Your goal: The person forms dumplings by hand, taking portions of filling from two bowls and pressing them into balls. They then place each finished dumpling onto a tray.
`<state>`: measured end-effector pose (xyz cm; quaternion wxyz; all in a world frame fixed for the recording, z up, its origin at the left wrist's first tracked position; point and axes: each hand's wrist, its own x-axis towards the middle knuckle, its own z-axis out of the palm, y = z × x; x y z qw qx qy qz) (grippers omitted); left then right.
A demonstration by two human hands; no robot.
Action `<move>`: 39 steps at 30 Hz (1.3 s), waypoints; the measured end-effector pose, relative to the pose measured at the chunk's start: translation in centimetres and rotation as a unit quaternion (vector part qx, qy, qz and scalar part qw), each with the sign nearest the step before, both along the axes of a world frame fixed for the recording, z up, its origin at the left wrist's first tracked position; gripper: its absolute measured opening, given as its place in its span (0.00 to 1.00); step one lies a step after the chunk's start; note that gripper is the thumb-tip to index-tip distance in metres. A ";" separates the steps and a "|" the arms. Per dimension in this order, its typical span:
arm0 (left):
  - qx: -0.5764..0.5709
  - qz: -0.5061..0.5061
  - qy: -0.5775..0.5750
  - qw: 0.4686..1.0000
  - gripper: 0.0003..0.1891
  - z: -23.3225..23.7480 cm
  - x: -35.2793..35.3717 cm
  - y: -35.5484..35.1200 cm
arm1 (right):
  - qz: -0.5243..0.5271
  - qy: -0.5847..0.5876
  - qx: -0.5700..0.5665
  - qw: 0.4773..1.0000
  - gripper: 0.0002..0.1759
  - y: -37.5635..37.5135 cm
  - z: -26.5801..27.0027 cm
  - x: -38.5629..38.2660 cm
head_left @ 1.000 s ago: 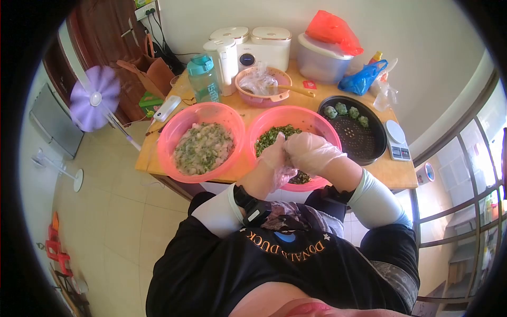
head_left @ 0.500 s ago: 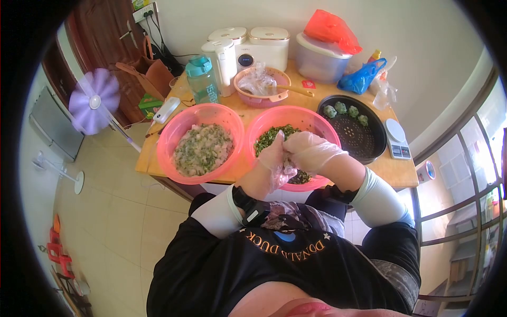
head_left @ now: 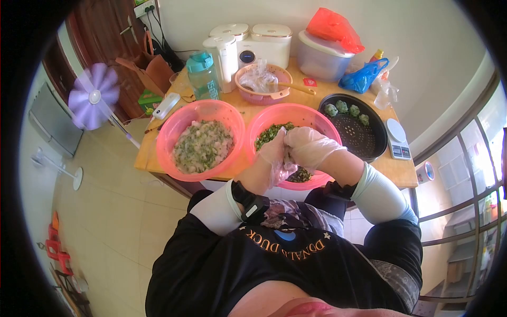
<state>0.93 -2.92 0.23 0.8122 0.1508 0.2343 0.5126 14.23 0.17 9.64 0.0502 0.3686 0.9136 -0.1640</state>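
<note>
The wooden table (head_left: 405, 176) bears a left pink basin (head_left: 168, 138) and a right pink basin (head_left: 318, 119) side by side along its near edge, with a black pan (head_left: 359, 138) and a kitchen scale (head_left: 397, 138) farther right. Toward the far left I see a teal bottle (head_left: 204, 79), a white pitcher (head_left: 225, 63) and a two-lidded white appliance (head_left: 272, 46); beyond the basins sits a smaller pink bowl (head_left: 264, 99), and right of it a red packet (head_left: 310, 82), a lidded tub (head_left: 319, 59) and a blue bag (head_left: 363, 77).
</note>
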 end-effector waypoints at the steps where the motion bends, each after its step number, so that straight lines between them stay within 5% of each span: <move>1: -0.002 0.000 0.003 1.000 0.21 -0.1 0.0 0.1 | -0.009 0.012 -0.004 1.000 0.15 -0.1 0.0 0.0; 5: -0.005 -0.009 -0.019 1.000 0.23 -0.5 -0.2 0.2 | -0.075 0.038 -0.104 0.991 0.12 -0.8 1.6 -0.3; 9: 0.040 -0.028 -0.011 0.999 0.25 1.8 -0.7 -0.3 | -0.028 0.038 -0.041 0.998 0.14 1.5 1.0 0.3; 14: 0.067 -0.052 -0.105 0.991 0.25 1.0 -1.1 0.4 | -0.085 0.243 -0.110 0.960 0.17 2.4 1.0 1.4; 21: 0.006 0.048 -0.120 0.992 0.16 0.7 -1.1 0.1 | -0.164 0.318 -0.092 0.929 0.14 1.2 1.4 3.1; 24: 0.055 0.071 -0.092 0.992 0.13 1.2 -0.5 -0.4 | -0.107 0.323 -0.051 0.939 0.09 -0.7 0.7 2.4; 25: 0.094 0.066 -0.071 0.991 0.12 1.2 -0.4 -0.5 | 0.006 0.361 -0.013 0.932 0.08 -1.2 0.5 2.3; 31: 0.080 0.057 -0.134 0.986 0.12 -0.1 -0.6 0.5 | 0.051 0.216 0.044 0.974 0.15 -1.1 0.4 1.4; 34: 0.006 0.077 -0.133 0.988 0.13 -0.1 -1.0 0.4 | -0.085 0.303 -0.060 0.947 0.15 -1.3 0.2 2.0; 37: 0.020 0.063 -0.243 0.968 0.14 -0.2 -1.3 0.8 | 0.043 0.312 0.057 0.947 0.17 -1.7 -0.4 1.5; 39: 0.011 0.074 -0.235 0.969 0.14 -0.1 -1.4 0.8 | 0.127 0.143 0.200 0.961 0.19 -1.9 -1.1 0.8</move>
